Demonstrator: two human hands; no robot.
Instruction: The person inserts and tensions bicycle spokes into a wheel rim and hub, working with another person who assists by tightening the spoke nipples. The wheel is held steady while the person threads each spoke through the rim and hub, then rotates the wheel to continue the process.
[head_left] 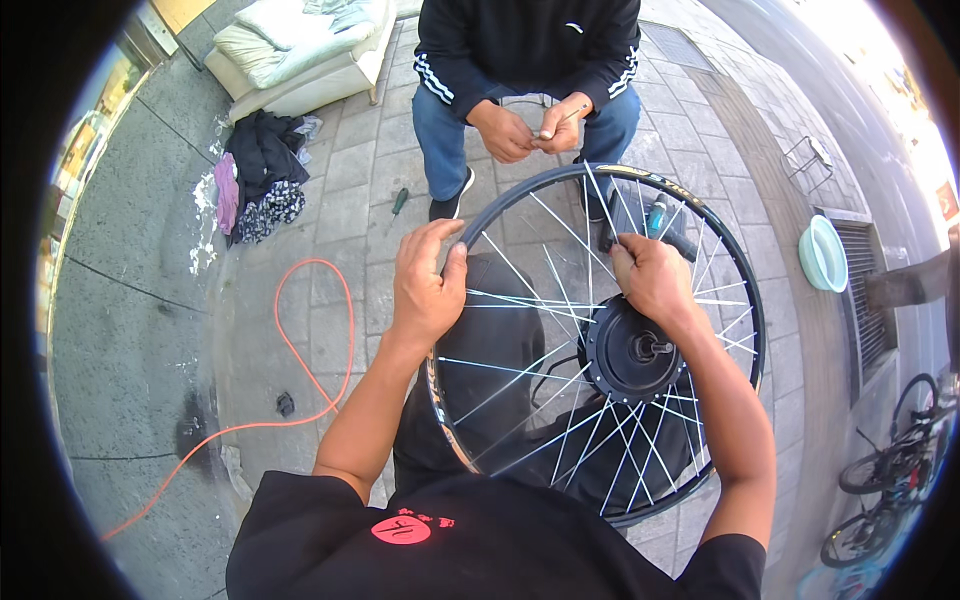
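Note:
A bicycle wheel (540,181) with a black rim rests tilted over my lap. My left hand (430,282) grips the rim on its left side, thumb on the inner edge and fingers outside. Silver spokes (516,371) run from the rim to a large black hub (622,362) with a short metal axle (655,348); several cross one another loosely at the left. Just above the hub, my right hand (655,280) is closed with thumb and fingers pinched at a spoke; its fingertips partly hide the spot.
A person (530,50) sits opposite, hands (530,132) together on a small thin item. A teal-and-black power drill (656,216) and a green-handled screwdriver (400,201) lie on the paving. An orange hose (350,330), clothes (265,160), a basin (823,253) and bicycles (865,475) lie around.

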